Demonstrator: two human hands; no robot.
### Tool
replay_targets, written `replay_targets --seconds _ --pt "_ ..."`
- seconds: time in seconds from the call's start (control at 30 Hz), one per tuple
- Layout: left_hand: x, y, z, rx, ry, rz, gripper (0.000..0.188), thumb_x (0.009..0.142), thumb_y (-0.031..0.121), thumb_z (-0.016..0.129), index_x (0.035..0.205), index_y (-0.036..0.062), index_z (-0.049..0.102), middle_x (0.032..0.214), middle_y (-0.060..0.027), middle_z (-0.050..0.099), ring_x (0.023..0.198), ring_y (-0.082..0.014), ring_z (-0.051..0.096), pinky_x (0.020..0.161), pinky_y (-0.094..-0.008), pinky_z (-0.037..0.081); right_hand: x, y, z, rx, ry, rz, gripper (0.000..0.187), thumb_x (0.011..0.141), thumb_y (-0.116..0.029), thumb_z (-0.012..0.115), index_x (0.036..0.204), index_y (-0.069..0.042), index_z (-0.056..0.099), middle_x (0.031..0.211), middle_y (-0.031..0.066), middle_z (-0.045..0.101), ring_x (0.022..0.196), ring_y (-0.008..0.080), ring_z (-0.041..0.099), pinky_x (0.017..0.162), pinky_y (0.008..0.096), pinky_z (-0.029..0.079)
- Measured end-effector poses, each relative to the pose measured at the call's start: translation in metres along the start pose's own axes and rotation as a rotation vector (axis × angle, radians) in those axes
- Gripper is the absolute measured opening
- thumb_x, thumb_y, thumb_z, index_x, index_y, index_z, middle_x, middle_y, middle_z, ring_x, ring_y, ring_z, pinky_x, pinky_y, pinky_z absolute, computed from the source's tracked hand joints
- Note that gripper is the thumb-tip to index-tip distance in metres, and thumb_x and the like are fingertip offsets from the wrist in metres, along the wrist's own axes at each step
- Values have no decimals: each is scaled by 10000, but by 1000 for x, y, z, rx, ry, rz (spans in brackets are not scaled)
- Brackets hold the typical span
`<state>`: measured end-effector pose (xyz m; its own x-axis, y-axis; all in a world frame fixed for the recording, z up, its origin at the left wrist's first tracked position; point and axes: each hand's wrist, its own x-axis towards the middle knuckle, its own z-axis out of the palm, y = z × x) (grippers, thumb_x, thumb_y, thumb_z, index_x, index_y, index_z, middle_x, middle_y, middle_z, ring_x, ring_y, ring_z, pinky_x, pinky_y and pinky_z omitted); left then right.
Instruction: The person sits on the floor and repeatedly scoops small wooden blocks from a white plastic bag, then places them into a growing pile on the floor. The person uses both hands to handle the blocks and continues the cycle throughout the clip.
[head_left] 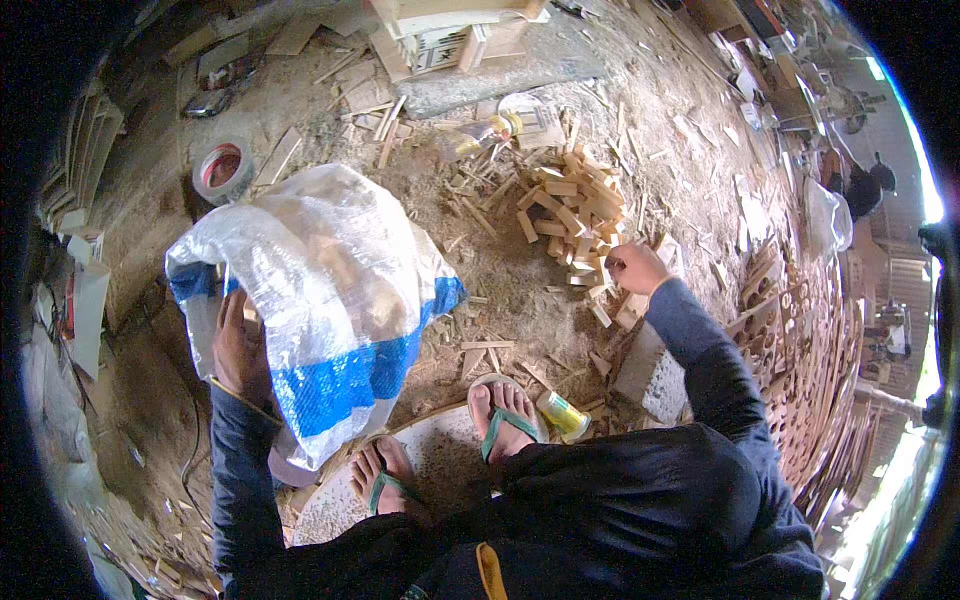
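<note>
A white translucent woven plastic sack with blue bands stands bulging in front of me on the left. My left hand is at its open edge, fingers up and partly under the plastic, gripping the sack. Wood pieces show faintly through its side. To the right, small pale wooden blocks lie heaped on the ground. My right hand is at the heap's near right edge with its fingers curled together; what they hold, if anything, is hidden.
Sawdust and offcuts cover the ground. A roll of tape lies behind the sack, a yellow can beside my right foot. A pale slab sits under my right forearm. Stacked wooden pieces line the right; a wooden frame stands far ahead.
</note>
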<state>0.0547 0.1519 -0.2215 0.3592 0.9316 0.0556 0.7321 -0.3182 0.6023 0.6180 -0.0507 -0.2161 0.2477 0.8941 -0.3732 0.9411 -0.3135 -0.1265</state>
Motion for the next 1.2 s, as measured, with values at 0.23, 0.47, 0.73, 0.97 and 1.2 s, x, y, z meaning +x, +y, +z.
replay_targets --seconds 0.23,0.47,0.73,0.97,1.2 --pt "-7 -5 10 18 -81 106 473 846 132 663 1292 5 574 1365 -247 524 1239 -431 522 1020 -445 444 -32 14 83 265 432 61 387 705 -18 691 1087 -79 689 1379 203 480 1242 418 503 1007 437 475" --pt "-7 1 14 67 -65 185 505 800 127 695 1283 22 596 1424 -247 482 1277 -425 496 1047 -441 430 -26 -6 69 -100 484 -88 424 753 -60 755 1166 -115 671 1230 156 524 1076 388 581 911 441 496" --pt "2 4 -5 -495 -83 -120 481 835 105 674 1297 5 583 1354 -171 553 1168 -288 594 943 -350 509 -17 -53 15 440 611 179 291 838 -81 707 1126 -71 667 1178 157 623 1101 347 612 935 389 499" --pt "-3 22 -28 -1293 -41 -316 325 1005 229 536 1227 1 598 1117 -99 667 957 -173 655 866 -310 533 0 -230 -127 278 447 -898 319 815 27 657 1129 -28 658 1160 157 635 1059 320 632 867 386 533" --pt "0 18 -35 -1652 -47 -489 420 933 349 581 1191 17 600 1106 -140 679 898 -251 668 753 -347 557 31 -370 -84 206 241 -1546 369 831 -141 668 1192 -82 627 1195 139 654 1040 299 670 823 387 560"
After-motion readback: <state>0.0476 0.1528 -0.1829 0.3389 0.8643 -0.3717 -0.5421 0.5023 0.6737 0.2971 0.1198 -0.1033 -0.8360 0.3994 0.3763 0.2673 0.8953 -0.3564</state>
